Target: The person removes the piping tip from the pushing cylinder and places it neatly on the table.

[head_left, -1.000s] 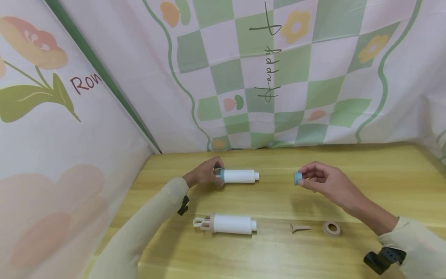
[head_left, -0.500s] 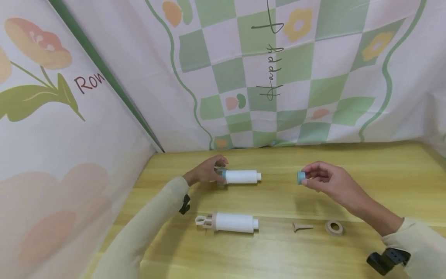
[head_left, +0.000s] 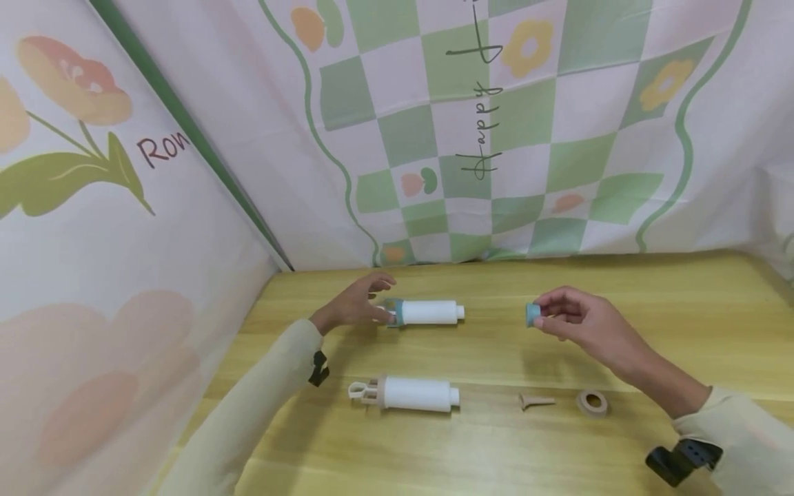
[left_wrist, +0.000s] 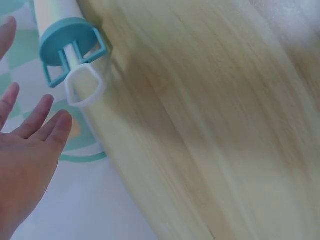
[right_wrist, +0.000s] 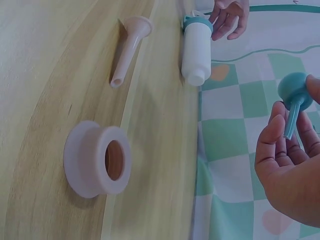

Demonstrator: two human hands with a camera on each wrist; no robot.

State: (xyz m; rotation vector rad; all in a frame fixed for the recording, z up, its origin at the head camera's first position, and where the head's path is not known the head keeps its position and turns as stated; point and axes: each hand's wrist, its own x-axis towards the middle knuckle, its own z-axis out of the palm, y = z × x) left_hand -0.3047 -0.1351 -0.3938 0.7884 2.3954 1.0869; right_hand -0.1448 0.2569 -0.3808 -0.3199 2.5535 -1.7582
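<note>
A white plunger syringe [head_left: 429, 312] with a teal collar and grip [left_wrist: 62, 44] lies at the back of the wooden table. Its white pull loop [left_wrist: 70, 97] sticks out from the grip. My left hand [head_left: 352, 303] hovers at this end with fingers loosely spread; in the left wrist view they stand apart from the loop. Off to the right, my right hand [head_left: 579, 322] pinches a teal nozzle [right_wrist: 293, 90] between thumb and fingers above the table. In the right wrist view the nozzle's flared end is uppermost and its thin tube points down.
Nearer the front lies a second white syringe [head_left: 415, 395] with a beige collar and a pale pull loop. To its right are a beige nozzle [right_wrist: 131, 47] and a beige flanged ring [right_wrist: 82, 160]. A patterned cloth [head_left: 459, 158] hangs behind the table.
My left hand has let go of the teal collar end and drawn back slightly left, its fingers spreading. The right hand keeps the teal nozzle in nearly the same place.
</note>
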